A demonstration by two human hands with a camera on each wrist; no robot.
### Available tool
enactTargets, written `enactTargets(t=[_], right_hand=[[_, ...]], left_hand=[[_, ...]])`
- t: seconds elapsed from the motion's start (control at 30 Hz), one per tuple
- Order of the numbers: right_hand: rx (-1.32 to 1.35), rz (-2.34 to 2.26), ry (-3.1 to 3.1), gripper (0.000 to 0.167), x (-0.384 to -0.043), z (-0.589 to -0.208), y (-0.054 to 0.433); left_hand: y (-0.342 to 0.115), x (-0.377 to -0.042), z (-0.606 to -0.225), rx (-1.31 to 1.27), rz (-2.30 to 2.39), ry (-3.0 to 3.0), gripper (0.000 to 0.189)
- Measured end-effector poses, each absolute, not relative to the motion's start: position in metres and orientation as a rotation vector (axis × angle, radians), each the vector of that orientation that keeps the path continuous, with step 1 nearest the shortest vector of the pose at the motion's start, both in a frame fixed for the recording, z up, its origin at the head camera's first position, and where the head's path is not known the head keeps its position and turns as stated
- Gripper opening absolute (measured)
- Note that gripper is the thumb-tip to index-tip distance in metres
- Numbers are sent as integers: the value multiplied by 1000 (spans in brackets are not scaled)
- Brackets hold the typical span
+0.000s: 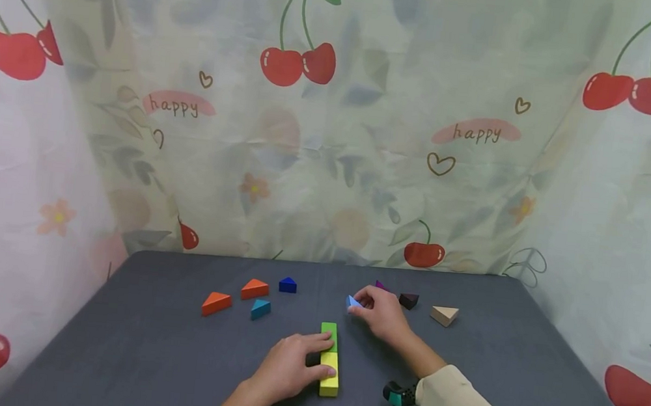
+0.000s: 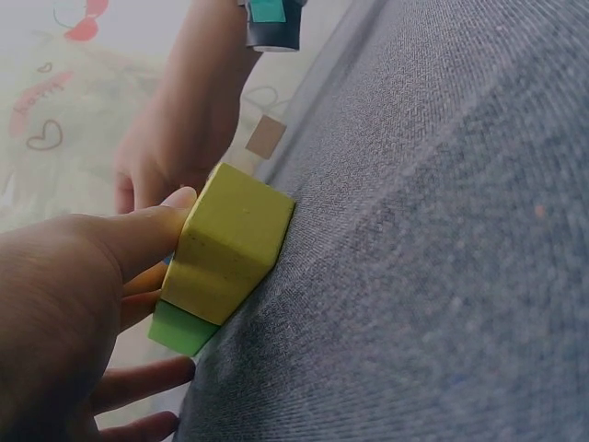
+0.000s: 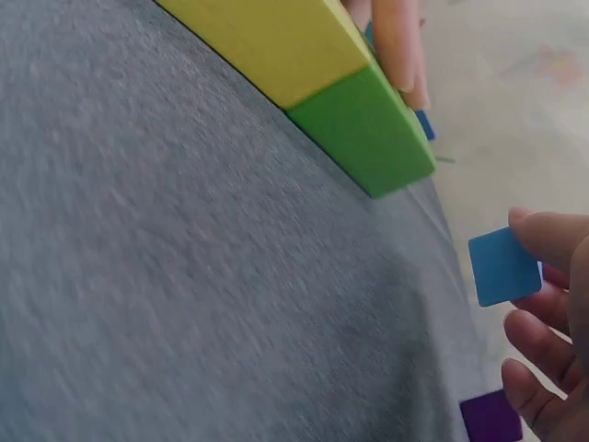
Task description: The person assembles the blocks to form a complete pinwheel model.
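A yellow block (image 1: 329, 376) and a green block (image 1: 328, 336) lie end to end on the table, forming one straight bar. My left hand (image 1: 289, 363) rests on them from the left, thumb on the yellow block and fingertips on the green one. In the left wrist view its fingers (image 2: 152, 376) are stretched out. Beyond the bar's far end, my right hand (image 1: 382, 313) pinches a light blue triangular block (image 1: 354, 302) between thumb and fingers. The right wrist view shows a square face of that light blue block (image 3: 504, 267).
Left of the bar lie two orange triangular blocks (image 1: 217, 304), a dark blue block (image 1: 288, 285) and a teal block (image 1: 260, 309). Near the right hand are a purple block (image 1: 381, 285), partly hidden, a black block (image 1: 408, 300) and a beige triangular block (image 1: 445, 316). A patterned curtain (image 1: 332, 132) stands behind the table.
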State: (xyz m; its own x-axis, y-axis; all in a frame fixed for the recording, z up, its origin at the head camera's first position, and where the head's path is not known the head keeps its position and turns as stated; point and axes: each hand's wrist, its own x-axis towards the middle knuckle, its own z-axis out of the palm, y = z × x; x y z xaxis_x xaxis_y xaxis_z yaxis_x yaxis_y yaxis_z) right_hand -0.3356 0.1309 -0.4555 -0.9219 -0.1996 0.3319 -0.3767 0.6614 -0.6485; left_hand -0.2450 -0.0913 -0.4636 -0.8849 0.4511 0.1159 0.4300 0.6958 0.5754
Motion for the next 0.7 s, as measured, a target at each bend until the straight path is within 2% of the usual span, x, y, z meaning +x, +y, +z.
enactTargets(t=[0.7], right_hand=[[450, 1111, -2771, 14, -327, -460, 104]], left_hand=[[-91, -244, -462, 724, 945, 2864, 57]])
